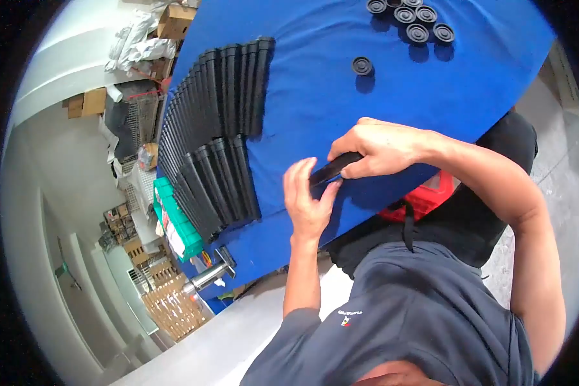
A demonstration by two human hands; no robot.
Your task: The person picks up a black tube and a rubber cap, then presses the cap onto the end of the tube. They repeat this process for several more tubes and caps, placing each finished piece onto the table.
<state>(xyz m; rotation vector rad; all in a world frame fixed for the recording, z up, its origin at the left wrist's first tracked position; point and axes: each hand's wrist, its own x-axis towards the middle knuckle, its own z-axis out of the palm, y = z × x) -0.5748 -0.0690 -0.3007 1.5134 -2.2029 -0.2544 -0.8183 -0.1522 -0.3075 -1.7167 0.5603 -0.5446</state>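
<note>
Between my two hands is a short-looking black tube [333, 170], held at a slant above the blue cloth. My left hand [307, 201] closes on its lower left end with fingers and thumb. At the upper right end, my right hand [381, 149] wraps round it, partly hiding that end. A round black cap [362, 65] with ringed ridges sits alone on the cloth beyond my right hand. Further off is a group of several like caps [417, 33]. Rows of long black tubes [228, 90] lie side by side to the left of my hands.
The table has a blue cloth [302, 83] over it. At its left edge stand a green crate [175, 219] and a metal device with a cylinder [211, 275]. Something red [424, 196] shows below the near edge. Shelves and cardboard boxes [174, 22] fill the background.
</note>
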